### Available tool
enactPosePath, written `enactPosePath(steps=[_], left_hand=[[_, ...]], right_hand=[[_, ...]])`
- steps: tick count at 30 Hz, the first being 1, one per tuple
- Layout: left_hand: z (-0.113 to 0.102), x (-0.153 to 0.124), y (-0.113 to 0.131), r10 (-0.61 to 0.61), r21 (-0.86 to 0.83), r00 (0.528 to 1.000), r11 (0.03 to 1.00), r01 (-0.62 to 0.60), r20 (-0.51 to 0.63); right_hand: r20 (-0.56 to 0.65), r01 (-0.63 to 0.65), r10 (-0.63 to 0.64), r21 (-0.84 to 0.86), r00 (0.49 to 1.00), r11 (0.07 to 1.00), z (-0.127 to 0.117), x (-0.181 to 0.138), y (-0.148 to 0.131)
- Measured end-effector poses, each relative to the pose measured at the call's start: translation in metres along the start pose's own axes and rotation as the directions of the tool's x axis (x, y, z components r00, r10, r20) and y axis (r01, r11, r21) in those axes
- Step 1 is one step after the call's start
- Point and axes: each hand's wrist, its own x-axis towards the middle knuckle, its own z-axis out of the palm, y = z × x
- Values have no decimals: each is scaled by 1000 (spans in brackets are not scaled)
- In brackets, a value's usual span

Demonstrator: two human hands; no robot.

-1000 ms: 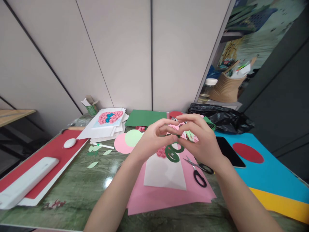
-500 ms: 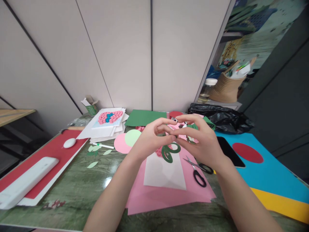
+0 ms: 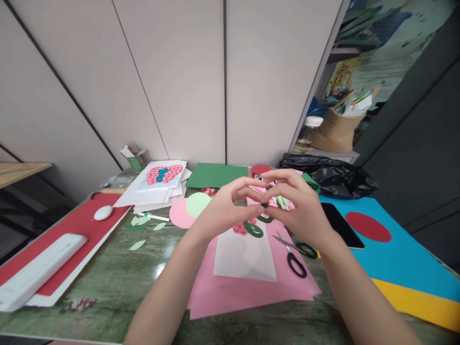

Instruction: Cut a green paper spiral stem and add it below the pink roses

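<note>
My left hand (image 3: pixel 232 203) and my right hand (image 3: pixel 300 208) meet fingertip to fingertip above the middle of the table. Pinched between them is one end of a dark green paper strip (image 3: pixel 254 231), whose curled loops hang below the fingers. Beneath lies a white sheet (image 3: pixel 246 258) bearing pink rolled-paper flowers (image 3: pixel 241 228), partly covered by the hands and strip. That sheet rests on larger pink paper (image 3: pixel 230 299). Black-handled scissors (image 3: pixel 296 263) lie partly open just below my right hand.
Left are a red sheet (image 3: pixel 74 239) with a white elongated device (image 3: pixel 43 268), a glue pen (image 3: pixel 156 217), leaf cutouts (image 3: pixel 137 245) and a pink-and-blue flower picture (image 3: pixel 163 176). Right are a black phone (image 3: pixel 343 227), blue paper (image 3: pixel 402 258) and a black plastic bag (image 3: pixel 330 175).
The strip's hanging loops have turned and drawn up closer to the fingers. My fingertips have shifted slightly around the pinched end, where a bit of green now shows.
</note>
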Motion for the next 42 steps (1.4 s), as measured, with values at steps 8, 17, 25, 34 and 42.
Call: enactPosePath(steps=[8,17,25,34,42], left_hand=[[6,0,1,-32,-23,999,999,33,6],[4,2,-1,-26,-144,999,989,20,-44],[3,2,0,-38,-103,997,994,31,-66],[3,1,1,-15,38,996,999,18,-89],[5,1,0,-16,13,999,1000,16,-52]], right_hand=[[20,-19,20,-8,1000,1000,0,1,-4],[12,7,-7,-15,1000,1000,-2,2,-6],[72,75,-76,11,994,997,-2,1,-2],[30,36,-35,-61,999,997,3,0,1],[-21,-8,6,-79,1000,997,3,0,-1]])
